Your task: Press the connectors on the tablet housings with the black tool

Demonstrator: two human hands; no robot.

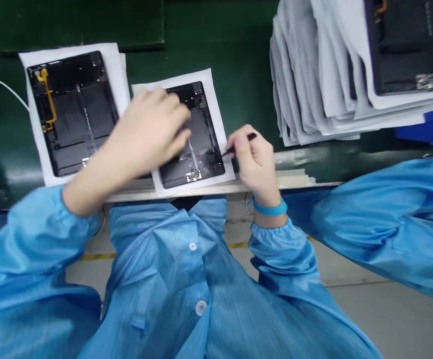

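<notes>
A dark tablet housing [205, 132] with its inner parts exposed lies on a white sheet [218, 107] in front of me. My left hand [154, 124] is over the housing's left side and hides much of it. Its thumb and fingers are apart, and no object shows between them; whether it touches the housing I cannot tell. Pinched in my right hand [253, 157] is a thin black pointed tool [231, 149], its tip at the housing's right edge near the lower corner. A silvery connector [194, 176] shows at the housing's lower edge.
Another opened housing [70, 119] with an orange flex cable [51, 102] lies on white sheets to the left. At the right, a housing [406, 55] rests on a stack of white sheets [298, 75]. A co-worker's blue sleeve [395, 219] reaches in beside me. The bench [234, 65] is green.
</notes>
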